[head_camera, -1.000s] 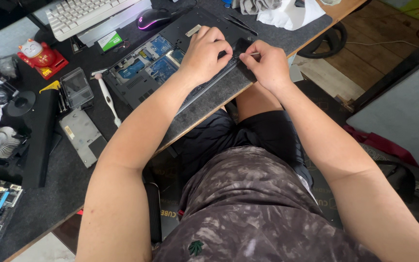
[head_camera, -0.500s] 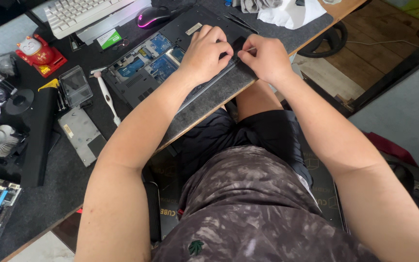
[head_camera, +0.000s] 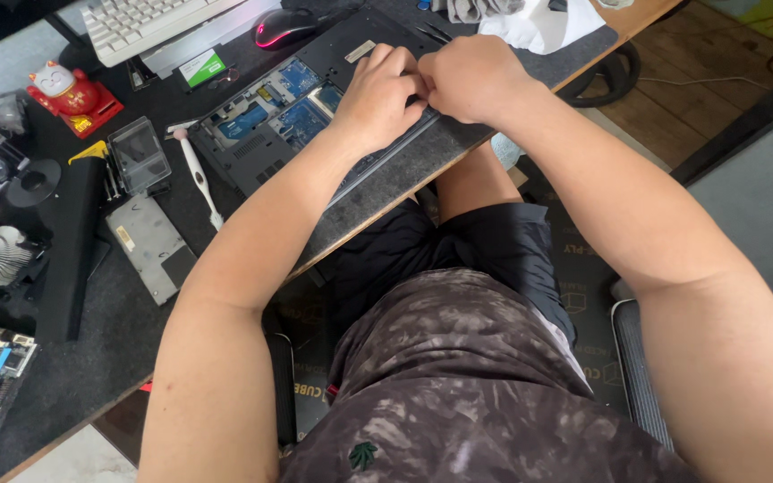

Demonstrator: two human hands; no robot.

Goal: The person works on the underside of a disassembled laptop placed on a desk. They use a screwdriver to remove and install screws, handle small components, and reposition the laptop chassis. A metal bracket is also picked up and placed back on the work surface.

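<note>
left hand (head_camera: 378,97) curled, fingertips pressed on the opened black laptop base with blue circuit boards (head_camera: 293,121) | right hand (head_camera: 471,79) clenched, knuckles up, touching the left; grasp hidden | forearms angled inward | laptop on dark desk mat (head_camera: 404,174) | white toothbrush (head_camera: 197,174) beside

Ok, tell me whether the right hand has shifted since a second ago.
Yes. The right hand has slid along the near edge of the open laptop towards the left hand; the earlier gap between them is closed.
</note>
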